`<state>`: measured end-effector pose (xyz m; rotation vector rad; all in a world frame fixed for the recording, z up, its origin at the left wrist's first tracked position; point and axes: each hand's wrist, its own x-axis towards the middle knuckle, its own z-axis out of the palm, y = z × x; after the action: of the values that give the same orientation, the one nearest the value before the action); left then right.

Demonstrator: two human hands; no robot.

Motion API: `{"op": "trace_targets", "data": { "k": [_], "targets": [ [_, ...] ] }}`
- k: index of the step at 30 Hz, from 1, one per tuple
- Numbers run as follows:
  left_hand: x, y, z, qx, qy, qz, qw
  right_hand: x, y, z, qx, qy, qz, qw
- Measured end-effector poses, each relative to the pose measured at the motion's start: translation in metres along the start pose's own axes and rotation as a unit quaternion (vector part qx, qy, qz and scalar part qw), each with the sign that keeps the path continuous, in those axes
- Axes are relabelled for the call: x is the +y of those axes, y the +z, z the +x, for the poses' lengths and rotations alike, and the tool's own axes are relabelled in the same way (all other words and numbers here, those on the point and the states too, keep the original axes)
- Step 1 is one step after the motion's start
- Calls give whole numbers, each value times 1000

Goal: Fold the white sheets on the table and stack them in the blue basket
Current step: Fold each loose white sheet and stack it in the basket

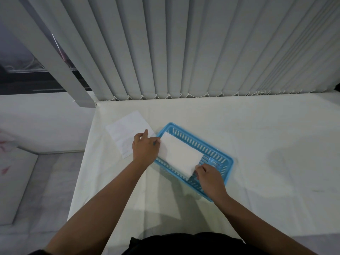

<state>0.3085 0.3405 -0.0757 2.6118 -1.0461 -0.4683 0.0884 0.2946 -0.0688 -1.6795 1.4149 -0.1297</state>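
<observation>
A folded white sheet (179,154) lies inside the blue basket (223,159) on the white table. My left hand (145,149) holds the sheet's left end at the basket's left corner. My right hand (209,174) pinches the sheet's near right corner over the basket's near rim. An unfolded white sheet (127,132) lies flat on the table just left of the basket, partly under my left hand.
The white-covered table (257,129) stretches wide to the right and toward me. Its left edge (86,150) drops to the floor. Grey vertical blinds (184,52) hang along the table's far edge.
</observation>
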Motion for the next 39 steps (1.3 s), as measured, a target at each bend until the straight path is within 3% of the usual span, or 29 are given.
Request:
{"op": "trace_targets", "data": {
  "k": [17,24,30,39],
  "targets": [
    [0,2,-2,-2,-1,-18,1000,-5,3,-3,-35,-54,-77,995],
    [-4,0,-1,14,4,-37,999,-5,-5,-4,21,-40,-84,995],
    [-18,-9,4,66,-8,-79,995,-31,-3,0,87,-138,-109,981],
    [-69,-40,32,91,-48,-70,992,-124,47,59,57,-242,-143,958]
  ]
}}
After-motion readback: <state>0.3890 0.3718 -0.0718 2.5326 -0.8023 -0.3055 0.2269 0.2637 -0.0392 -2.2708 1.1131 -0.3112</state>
